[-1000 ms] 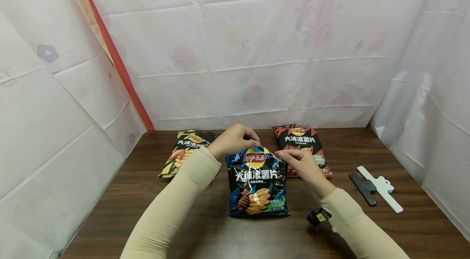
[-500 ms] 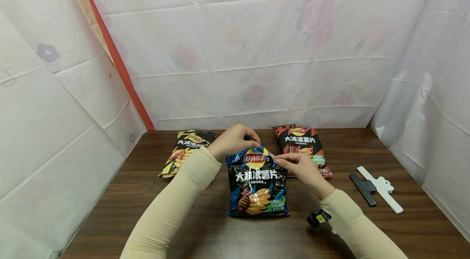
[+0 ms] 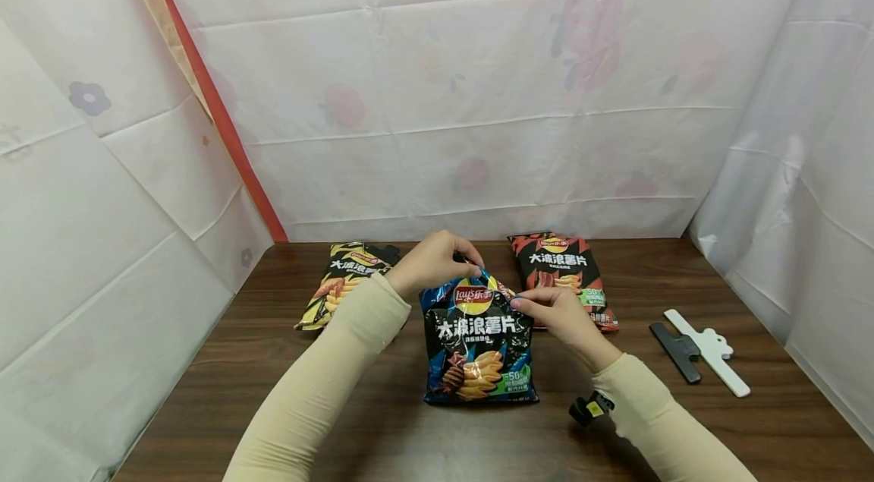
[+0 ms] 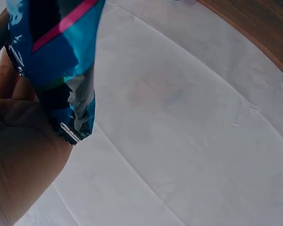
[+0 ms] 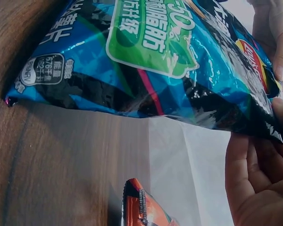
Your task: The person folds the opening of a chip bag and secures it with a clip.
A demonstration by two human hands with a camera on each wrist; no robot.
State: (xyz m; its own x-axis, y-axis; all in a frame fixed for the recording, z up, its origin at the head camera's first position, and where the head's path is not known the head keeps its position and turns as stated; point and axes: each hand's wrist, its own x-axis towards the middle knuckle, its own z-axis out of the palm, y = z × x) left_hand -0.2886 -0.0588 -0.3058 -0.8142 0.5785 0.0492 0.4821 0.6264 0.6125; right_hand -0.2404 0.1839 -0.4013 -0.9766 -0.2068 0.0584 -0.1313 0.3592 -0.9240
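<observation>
A blue and black bag of potato chips (image 3: pixel 478 338) stands upright on its lower edge on the wooden table. My left hand (image 3: pixel 437 263) pinches its top edge near the middle. At the upper right corner, my right hand (image 3: pixel 563 315) pinches the bag between thumb and fingers. The right wrist view shows the bag (image 5: pixel 146 70) from its side, with the right fingers (image 5: pixel 240 165) under its corner. In the left wrist view, a crimped corner of the bag (image 4: pixel 61 66) hangs beside the left palm (image 4: pixel 28 146).
A yellow chip bag (image 3: pixel 328 288) lies at the back left, partly behind the left forearm. A red chip bag (image 3: pixel 560 262) lies behind the right hand. On the right are a black clip (image 3: pixel 674 353) and a white clip (image 3: pixel 710 353). White sheets (image 3: pixel 437 87) enclose the table.
My right hand has shifted slightly downward at the bag's upper right corner, and the top edge there has bent a little. The left hand stays nearly still.
</observation>
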